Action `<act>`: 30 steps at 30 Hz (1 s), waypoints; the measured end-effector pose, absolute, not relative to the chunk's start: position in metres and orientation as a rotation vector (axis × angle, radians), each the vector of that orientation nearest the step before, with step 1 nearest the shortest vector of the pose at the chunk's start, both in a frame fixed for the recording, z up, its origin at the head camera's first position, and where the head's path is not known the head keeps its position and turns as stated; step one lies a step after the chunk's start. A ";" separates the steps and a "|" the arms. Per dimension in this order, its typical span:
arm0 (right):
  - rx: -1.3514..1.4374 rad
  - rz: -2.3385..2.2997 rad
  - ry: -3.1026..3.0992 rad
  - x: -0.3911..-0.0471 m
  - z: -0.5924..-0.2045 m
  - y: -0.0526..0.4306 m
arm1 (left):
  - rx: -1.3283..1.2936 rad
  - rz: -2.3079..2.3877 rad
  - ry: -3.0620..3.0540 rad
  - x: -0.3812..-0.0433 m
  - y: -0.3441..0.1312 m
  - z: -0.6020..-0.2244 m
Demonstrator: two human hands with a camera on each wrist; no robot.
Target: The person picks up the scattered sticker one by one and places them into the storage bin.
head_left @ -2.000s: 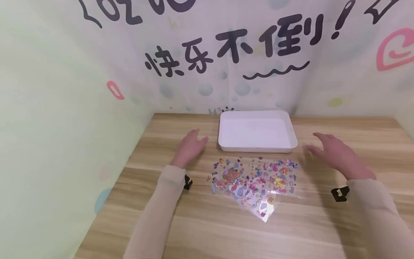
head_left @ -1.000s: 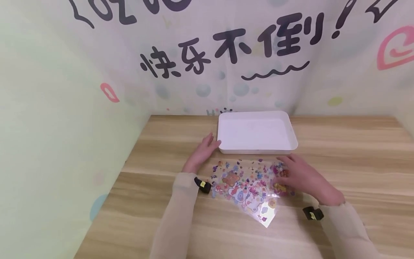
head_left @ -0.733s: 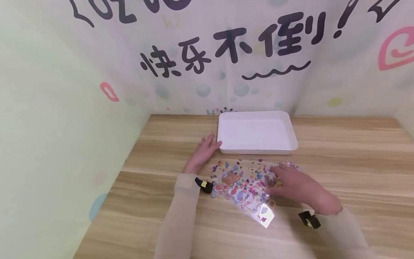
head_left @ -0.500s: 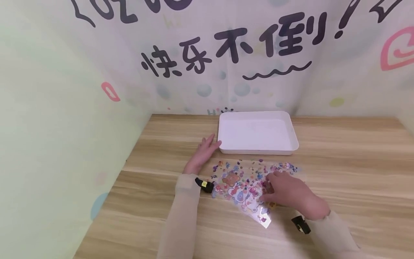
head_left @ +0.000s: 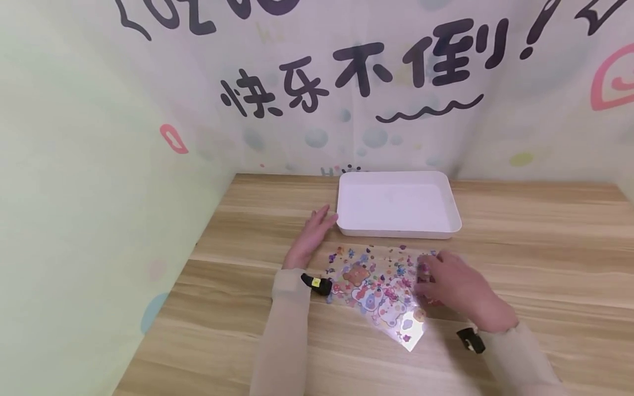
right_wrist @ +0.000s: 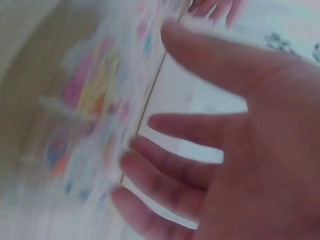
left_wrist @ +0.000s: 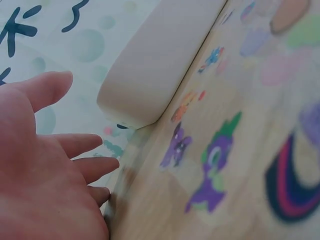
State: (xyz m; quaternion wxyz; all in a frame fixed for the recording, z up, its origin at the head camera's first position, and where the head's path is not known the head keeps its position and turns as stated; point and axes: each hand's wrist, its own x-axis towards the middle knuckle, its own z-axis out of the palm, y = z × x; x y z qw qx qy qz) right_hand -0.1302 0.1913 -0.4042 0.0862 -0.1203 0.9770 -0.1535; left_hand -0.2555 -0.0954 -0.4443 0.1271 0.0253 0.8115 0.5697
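Note:
Clear sticker sheets (head_left: 369, 300) printed with small cartoon bears and other figures lie overlapping on the wooden table, one corner pointing toward me and shining. My right hand (head_left: 458, 286) is over their right part, fingers spread and loosely bent. The right wrist view shows the hand (right_wrist: 265, 160) with nothing in its grasp and blurred stickers (right_wrist: 95, 90) beside the fingertips. My left hand (head_left: 309, 236) rests at the left front corner of a white tray (head_left: 398, 209), thumb close to its wall. In the left wrist view its fingers (left_wrist: 87, 170) are extended beside the tray (left_wrist: 150, 65).
Behind the table (head_left: 238, 352) hangs a white cloth (head_left: 297, 143) with dark lettering and pale dots. A pale wall (head_left: 89, 220) borders the left side. The tray stands near the table's back edge, just beyond the sheets. A black band (head_left: 317, 283) sits on the left wrist.
My left hand moved right to the tray's corner, then stayed. My right hand came in from the right over the sheets, swept left across them, then shifted slightly back to the right.

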 end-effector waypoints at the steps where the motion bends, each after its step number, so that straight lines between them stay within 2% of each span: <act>1: -0.345 -0.459 2.938 -0.133 -0.405 0.197 | 0.072 1.649 2.369 -0.255 -0.095 -0.444; 12: -0.259 -0.532 2.930 -0.150 -0.416 0.235 | 0.103 1.427 2.592 -0.254 -0.084 -0.444; 30: -0.303 -0.720 2.921 -0.157 -0.426 0.242 | 0.094 1.412 2.643 -0.258 -0.079 -0.452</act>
